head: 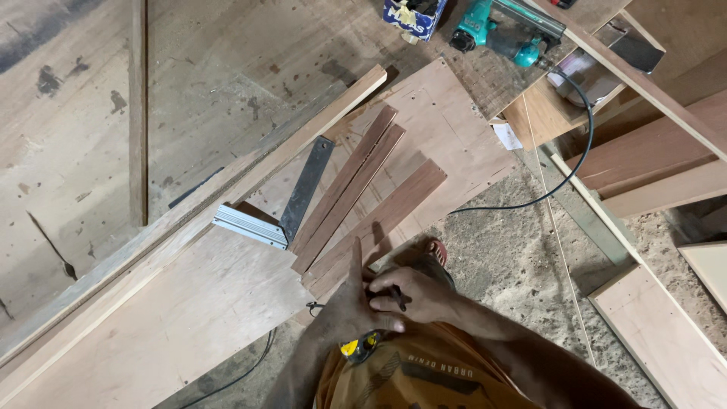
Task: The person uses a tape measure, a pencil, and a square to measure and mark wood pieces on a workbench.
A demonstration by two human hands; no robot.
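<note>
While the left hand (350, 307) presses flat on the near end of a reddish wood strip (375, 227), index finger stretched along it and nothing in its grasp, the right hand (416, 295) lies just beside it with fingers pinched on a dark pencil (395, 294). Two more wood strips (348, 189) lie just left of that strip on the plywood counter (189, 318). A metal try square (284, 208) lies left of them; a teal power tool (496, 30) sits well beyond.

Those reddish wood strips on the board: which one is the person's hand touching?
The wide strip nearest the person: the left hand rests a finger on its near end. The two narrow strips beside the metal square lie untouched.
</note>
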